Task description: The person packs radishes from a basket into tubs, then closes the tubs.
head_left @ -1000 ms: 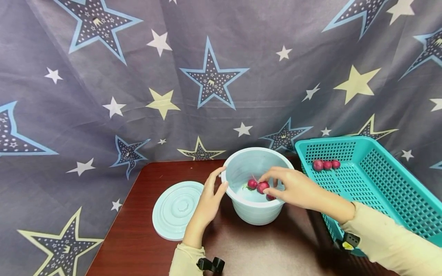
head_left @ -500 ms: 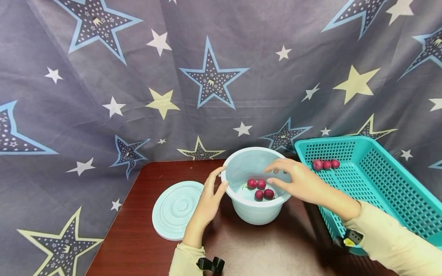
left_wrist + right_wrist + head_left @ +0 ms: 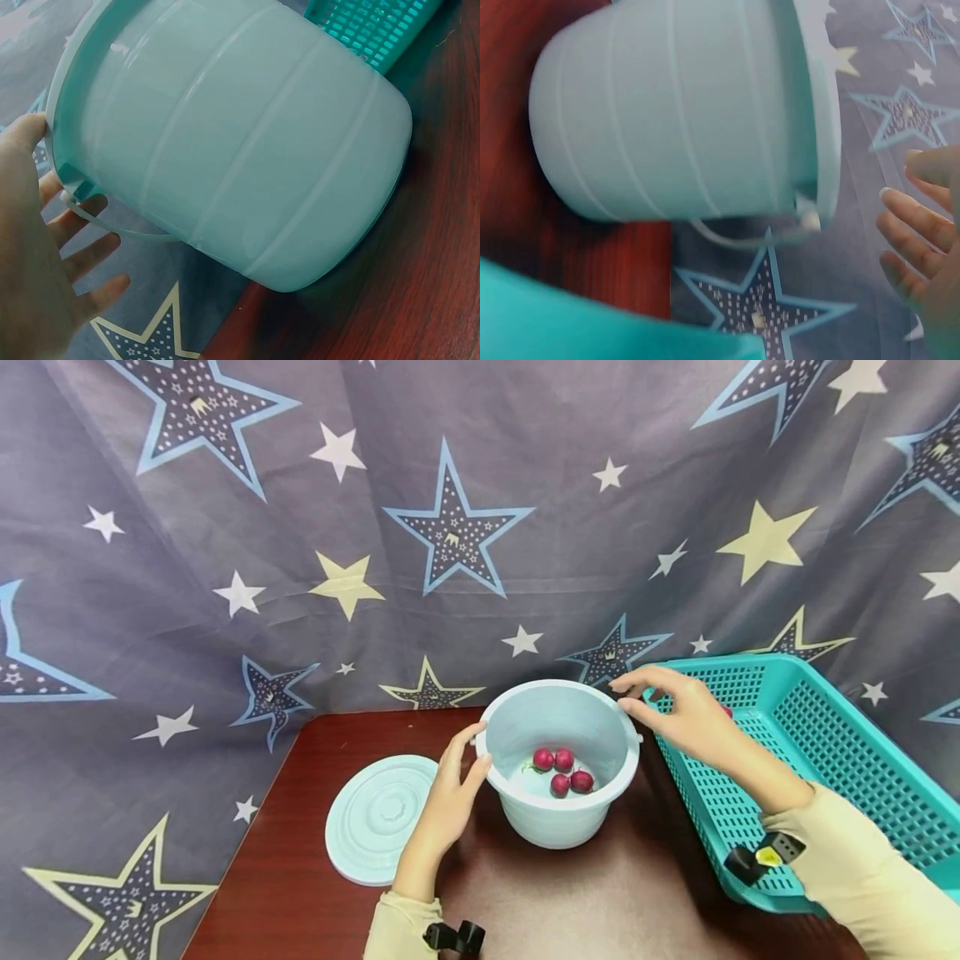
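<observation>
Whole background's taken up by a grey cloth [image 3: 390,635], printed all over with stars [image 3: 347,585], some blue-edged, some plain white. A reddish-brown table [image 3: 540,910] can be seen below, with a lid [image 3: 384,818] laid flat on it.

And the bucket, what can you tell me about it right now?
The bucket is pale blue-green, plastic-looking and round, narrowing towards its base, with a wide rim, faint bands round its side and a thin handle hanging on the far side. It stands upright and open on the table, between the lid and the basket, with four radishes inside. The left hand touches its rim; the right hand is near the other side, apart from it.
</observation>
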`<state>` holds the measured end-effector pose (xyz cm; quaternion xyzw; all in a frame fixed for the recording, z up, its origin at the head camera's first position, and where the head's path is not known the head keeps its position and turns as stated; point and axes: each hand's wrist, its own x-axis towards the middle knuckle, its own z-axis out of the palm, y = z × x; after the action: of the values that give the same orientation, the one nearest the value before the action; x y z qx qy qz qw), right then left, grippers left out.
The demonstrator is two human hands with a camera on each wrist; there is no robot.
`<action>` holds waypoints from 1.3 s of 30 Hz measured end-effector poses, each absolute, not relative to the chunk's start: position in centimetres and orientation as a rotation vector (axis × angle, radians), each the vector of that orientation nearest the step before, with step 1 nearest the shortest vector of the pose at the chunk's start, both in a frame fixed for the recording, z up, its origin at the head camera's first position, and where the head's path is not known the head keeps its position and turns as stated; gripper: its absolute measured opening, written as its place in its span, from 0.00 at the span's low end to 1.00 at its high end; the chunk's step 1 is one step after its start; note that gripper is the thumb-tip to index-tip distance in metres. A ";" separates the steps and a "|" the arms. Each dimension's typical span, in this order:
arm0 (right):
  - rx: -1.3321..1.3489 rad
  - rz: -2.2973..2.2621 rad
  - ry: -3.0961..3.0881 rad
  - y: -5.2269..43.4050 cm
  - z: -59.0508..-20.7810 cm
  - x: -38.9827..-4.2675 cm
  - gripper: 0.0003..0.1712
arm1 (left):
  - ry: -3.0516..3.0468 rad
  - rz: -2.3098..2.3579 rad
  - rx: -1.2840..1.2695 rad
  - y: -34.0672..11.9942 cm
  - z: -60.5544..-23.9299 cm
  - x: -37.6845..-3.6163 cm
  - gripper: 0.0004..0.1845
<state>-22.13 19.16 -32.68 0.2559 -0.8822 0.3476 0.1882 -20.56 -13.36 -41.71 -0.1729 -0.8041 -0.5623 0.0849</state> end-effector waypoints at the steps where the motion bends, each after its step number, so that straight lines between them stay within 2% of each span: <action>1: 0.692 0.978 -2.484 19.5 -32.7 -22.3 0.13 | -2.401 -1.674 -0.519 -13.4 -41.7 -20.5 0.24; 13: 0.495 1.025 -2.539 23.3 -33.7 -24.5 0.14 | -2.400 -1.682 -0.521 -13.4 -41.7 -20.6 0.24; 39: 0.287 0.912 -2.838 29.9 -40.8 -29.6 0.18 | -2.387 -1.692 -0.530 -13.4 -41.8 -20.6 0.24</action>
<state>-29.61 29.90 -40.78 0.0956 -0.9451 0.3037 0.0734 -20.60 -13.44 -41.79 -0.1775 -0.7999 -0.5671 0.0841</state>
